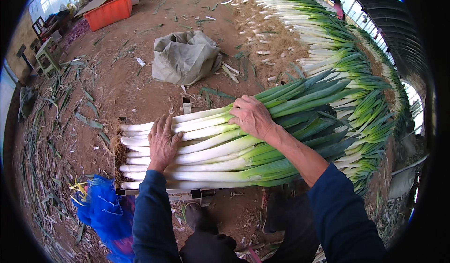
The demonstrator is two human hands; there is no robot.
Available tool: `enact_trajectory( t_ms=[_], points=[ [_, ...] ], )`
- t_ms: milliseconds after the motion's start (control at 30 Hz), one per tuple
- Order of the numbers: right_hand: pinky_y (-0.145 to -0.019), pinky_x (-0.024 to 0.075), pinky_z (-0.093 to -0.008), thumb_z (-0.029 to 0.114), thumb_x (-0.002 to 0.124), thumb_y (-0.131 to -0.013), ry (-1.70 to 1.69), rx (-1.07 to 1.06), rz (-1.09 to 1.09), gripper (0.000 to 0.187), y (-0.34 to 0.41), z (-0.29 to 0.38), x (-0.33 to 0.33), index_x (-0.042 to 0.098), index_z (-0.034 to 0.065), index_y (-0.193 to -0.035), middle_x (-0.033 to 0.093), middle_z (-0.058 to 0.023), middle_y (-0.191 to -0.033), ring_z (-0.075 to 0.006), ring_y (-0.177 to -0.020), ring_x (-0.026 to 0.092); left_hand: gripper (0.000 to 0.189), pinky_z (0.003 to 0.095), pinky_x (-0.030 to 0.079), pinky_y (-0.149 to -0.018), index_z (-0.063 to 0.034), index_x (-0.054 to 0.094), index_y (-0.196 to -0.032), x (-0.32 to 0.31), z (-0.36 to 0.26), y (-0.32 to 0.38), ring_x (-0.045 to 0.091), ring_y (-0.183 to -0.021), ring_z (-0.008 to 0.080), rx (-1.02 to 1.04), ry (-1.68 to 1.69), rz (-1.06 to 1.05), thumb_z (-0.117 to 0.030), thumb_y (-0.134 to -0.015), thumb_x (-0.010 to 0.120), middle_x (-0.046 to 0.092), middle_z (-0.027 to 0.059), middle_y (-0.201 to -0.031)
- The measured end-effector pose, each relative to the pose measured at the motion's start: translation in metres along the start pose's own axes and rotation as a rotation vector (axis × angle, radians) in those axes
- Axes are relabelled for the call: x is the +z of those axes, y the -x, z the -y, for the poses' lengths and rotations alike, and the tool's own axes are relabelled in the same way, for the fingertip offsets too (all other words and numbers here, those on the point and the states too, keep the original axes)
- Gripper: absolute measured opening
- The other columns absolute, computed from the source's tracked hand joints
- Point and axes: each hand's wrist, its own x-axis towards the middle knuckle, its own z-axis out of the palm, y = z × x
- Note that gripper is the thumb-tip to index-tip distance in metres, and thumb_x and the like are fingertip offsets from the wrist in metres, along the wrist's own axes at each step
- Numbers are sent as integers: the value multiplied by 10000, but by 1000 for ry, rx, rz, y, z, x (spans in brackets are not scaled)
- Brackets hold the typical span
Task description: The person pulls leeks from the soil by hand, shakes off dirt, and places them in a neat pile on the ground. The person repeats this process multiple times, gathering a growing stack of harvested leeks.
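Observation:
A thick layer of Welsh onions (214,147) lies side by side across a low metal rack (186,107), its square-tube ends poking out at the near and far sides. White stalk ends point left and green leaves fan out to the right. Across the white stalks rests my left hand (163,145), palm down, thumb apart from the fingers. My right hand (253,117) curls over the far stalks where white turns green, its fingers bent around them. Beyond the left ends, dry roots (119,147) hang in a fringe.
Past the rack stands an open woven sack (186,59). A long row of Welsh onions (323,44) runs along the right. Blue mesh bags (109,210) lie near left. Farther off are an orange crate (109,11) and a stool (49,57). A person (338,9) appears far right.

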Motion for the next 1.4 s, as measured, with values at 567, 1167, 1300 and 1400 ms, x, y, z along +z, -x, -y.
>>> enact_trajectory(
  t_ms=[567, 1167, 1300, 1400],
  points=[
    [-1084, 481, -523, 284, 812, -963, -33, 251, 181, 311, 2, 26, -12, 786, 5, -1097, 694, -180, -1201, -381, -1188, 640, 683, 553, 253, -1326, -75, 465, -1695, 4, -12, 10, 336, -1635, 417, 7, -131, -88, -482, -1147, 486, 429, 207, -1751],
    [-1103, 411, -497, 621, 721, -971, 272, 206, 120, 756, 12, 57, 33, 657, -14, -1375, 660, -178, -1333, -322, -1278, 570, 680, 539, 280, -1319, -85, 504, -1667, 13, 2, 11, 373, -1615, 400, 81, -155, -159, -526, -1149, 502, 472, 180, -1726],
    [-1053, 420, -500, 592, 725, -978, 316, 192, 53, 720, 9, 59, 33, 682, -19, -1358, 658, -163, -1278, -323, -1206, 577, 714, 546, 258, -1332, -100, 482, -1690, 13, 2, 9, 346, -1639, 385, 13, -173, -79, -569, -1152, 469, 452, 161, -1747],
    [-1078, 416, -510, 589, 731, -972, 262, 244, 165, 732, 6, 63, 26, 668, -19, -1375, 649, -171, -1288, -336, -1225, 570, 712, 550, 240, -1342, -111, 474, -1699, 9, -1, 10, 315, -1655, 389, 43, -123, -88, -574, -1160, 436, 426, 165, -1766]
  ],
)
